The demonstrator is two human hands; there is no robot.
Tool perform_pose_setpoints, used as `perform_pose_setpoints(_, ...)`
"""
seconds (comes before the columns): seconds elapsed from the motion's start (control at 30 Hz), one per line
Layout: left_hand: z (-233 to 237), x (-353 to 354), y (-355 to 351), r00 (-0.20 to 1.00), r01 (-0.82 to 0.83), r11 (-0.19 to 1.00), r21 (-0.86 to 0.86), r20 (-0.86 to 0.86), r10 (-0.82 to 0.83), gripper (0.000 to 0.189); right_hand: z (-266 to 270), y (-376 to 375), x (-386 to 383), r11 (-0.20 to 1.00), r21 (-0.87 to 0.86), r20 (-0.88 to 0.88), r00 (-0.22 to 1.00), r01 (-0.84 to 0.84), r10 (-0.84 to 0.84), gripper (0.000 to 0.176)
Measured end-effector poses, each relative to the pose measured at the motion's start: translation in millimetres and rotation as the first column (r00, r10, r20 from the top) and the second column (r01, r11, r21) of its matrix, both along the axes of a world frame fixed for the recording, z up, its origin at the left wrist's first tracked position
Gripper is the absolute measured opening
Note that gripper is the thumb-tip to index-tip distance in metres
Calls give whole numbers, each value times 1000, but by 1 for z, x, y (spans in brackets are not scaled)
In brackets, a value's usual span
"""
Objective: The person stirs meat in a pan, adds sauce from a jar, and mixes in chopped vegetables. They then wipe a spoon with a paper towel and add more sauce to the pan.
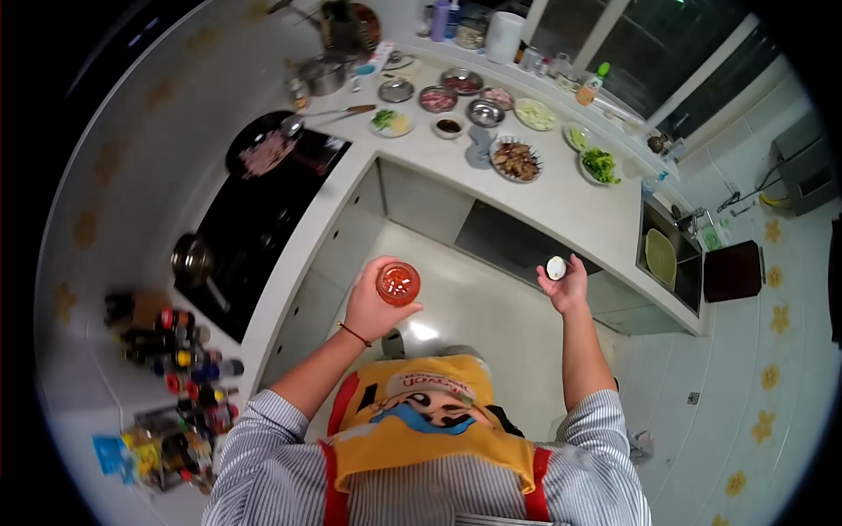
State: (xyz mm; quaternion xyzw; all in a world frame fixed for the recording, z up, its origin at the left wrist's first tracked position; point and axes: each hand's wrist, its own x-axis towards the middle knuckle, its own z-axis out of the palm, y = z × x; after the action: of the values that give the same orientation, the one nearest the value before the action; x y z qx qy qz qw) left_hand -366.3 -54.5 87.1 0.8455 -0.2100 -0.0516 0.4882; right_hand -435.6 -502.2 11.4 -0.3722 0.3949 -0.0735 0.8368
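Jar (pixel 399 284) and lid (pixel 556 268) are held well apart over the floor (pixel 429 330), the jar clasped by the curled fingers of the left hand (pixel 363 306) and the lid held lightly at the fingers of the loosely opened right hand (pixel 571 290). Unlidding appears to be finished, and a steady, upright jar seems to be called for by any next move. Round, glossy walls are filled with glistening red contents, while the small pale disc is contrasted with pinkish, ragged meat (pixel 266 156) in a dark pan (pixel 239 147).
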Motion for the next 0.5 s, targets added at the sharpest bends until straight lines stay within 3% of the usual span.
perform_pose_setpoints(0.07, -30, 71, -47, 990, -58, 995, -80, -130, 47, 85, -31, -65, 52, 998, -56, -67, 998, 14, -17, 44)
perform_pose_setpoints(0.17, -70, 165, -115, 986, -58, 998, -28, -157, 53, 87, -71, -147, 119, 980, -198, -246, 968, 2, -51, 44)
perform_pose_setpoints(0.2, -103, 197, -138, 990, -58, 987, -148, -134, 38, 85, -88, -175, 141, 971, -239, -265, 961, 9, -74, 44)
perform_pose_setpoints(0.23, -116, 221, -157, 987, -76, 987, -139, -152, 55, 85, -110, -200, 159, 961, -275, -291, 953, 6, -89, 43)
perform_pose_setpoints(0.3, -140, 278, -201, 993, -104, 994, -21, 47, 105, 82, -135, -240, 201, 939, -342, -365, 925, -30, -104, 51)
perform_pose_setpoints(0.37, -173, 323, -240, 989, -137, 990, -21, 49, 138, 80, -158, -277, 227, 848, -482, -503, 862, -220, -62, 55)
perform_pose_setpoints(0.4, -185, 345, -257, 984, -165, 986, -4, 68, 165, 80, -171, -290, 231, 853, -465, -531, 846, -238, -54, 55)
perform_pose_setpoints(0.47, -214, 384, -282, 967, -235, 972, 11, 101, 233, 81, -206, -317, 253, 529, -775, -466, 878, -345, -110, 59)
perform_pose_setpoints(0.5, -224, 397, -291, 967, -246, 969, -15, 66, 246, 81, -223, -327, 254, 522, -776, -470, 877, -354, -103, 63)
